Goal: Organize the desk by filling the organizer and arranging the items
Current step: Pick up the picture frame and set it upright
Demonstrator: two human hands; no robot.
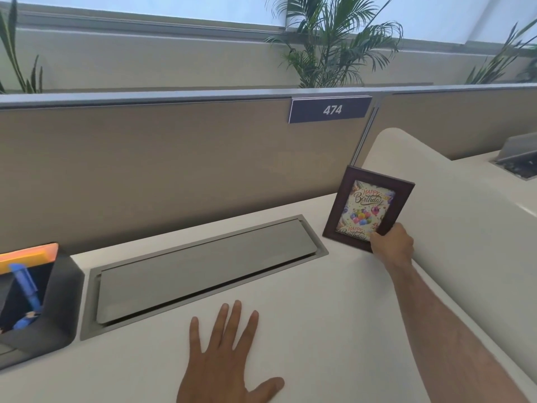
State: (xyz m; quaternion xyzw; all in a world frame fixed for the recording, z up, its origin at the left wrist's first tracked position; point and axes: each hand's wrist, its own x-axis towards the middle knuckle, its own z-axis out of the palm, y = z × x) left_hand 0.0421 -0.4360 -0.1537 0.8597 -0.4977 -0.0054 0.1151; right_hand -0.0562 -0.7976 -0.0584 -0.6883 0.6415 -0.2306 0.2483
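A dark wooden picture frame [366,207] with a "Happy Birthday" card stands upright on the white desk [305,301] at the back right, tilted slightly left. My right hand [392,242] grips its lower right corner. Flat on the desk near the front edge lies my left hand [223,356], fingers spread and holding nothing. At the far left stands a dark grey organizer [58,309] with a blue pen [26,289] inside and an orange-yellow item [27,257] at its back.
A grey cable-tray lid [200,266] is set into the desk between the organizer and the frame. A beige partition [174,164] with a "474" sign [331,109] runs behind. A white curved divider [453,228] rises at the right. Plants stand beyond the partition.
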